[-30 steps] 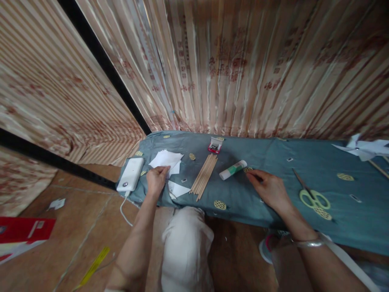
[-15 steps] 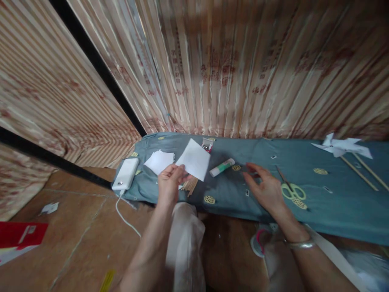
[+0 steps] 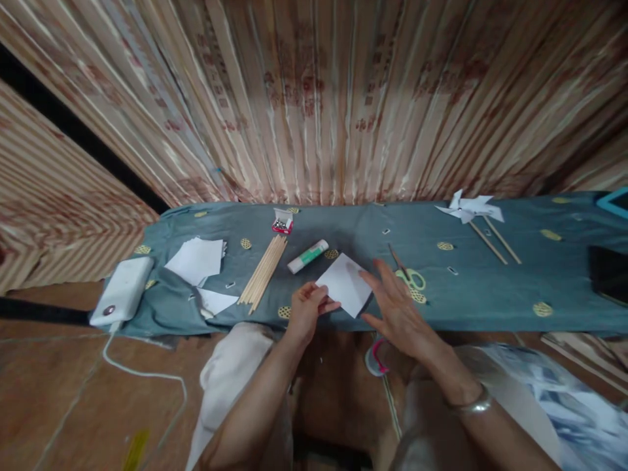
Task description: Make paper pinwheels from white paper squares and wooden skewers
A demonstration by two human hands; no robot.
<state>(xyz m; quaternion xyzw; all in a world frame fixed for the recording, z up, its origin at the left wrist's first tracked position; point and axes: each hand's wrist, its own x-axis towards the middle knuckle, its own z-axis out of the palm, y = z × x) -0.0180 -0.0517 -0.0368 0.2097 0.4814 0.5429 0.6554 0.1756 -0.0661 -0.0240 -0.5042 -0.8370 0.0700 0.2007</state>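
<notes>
A square of white paper (image 3: 345,286) is pinched at its left corner by my left hand (image 3: 308,310). At the paper's right edge my right hand (image 3: 396,306) has its fingers spread, the fingertips at or just over the sheet; whether they touch it I cannot tell. Behind the paper lies a glue stick (image 3: 308,256) with a green and white label. Left of that is a bundle of thin wooden sticks (image 3: 263,275). Scissors (image 3: 410,278) with pale green handles rest just beyond my right hand.
A stack of white paper (image 3: 197,260), a cut paper piece (image 3: 218,301) and a white power bank (image 3: 122,291) with a cable are on the left. A small open box of pins (image 3: 282,222) stands at the back. Paper pinwheels (image 3: 470,208) on sticks lie right, a dark object (image 3: 608,271) farther right.
My left hand has carried the paper rightward, away from the stack and sticks. My right hand has come to the paper's right edge. The view has turned to the right.
</notes>
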